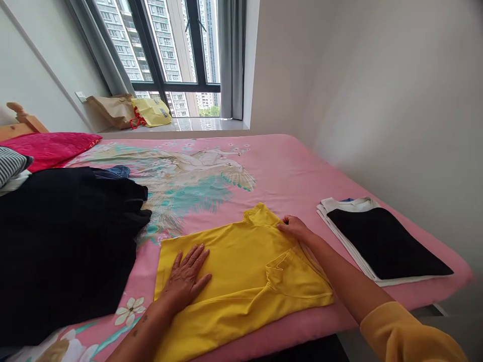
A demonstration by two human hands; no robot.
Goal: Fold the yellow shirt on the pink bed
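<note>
One yellow top (230,269), on the pink bed (287,168), apparently mid-fold: pressed under the left hand (184,279), flat and unclenched, and pinched beside the collar (261,215) in the right-hand grip (296,229), probably needing the near side squared next.
</note>
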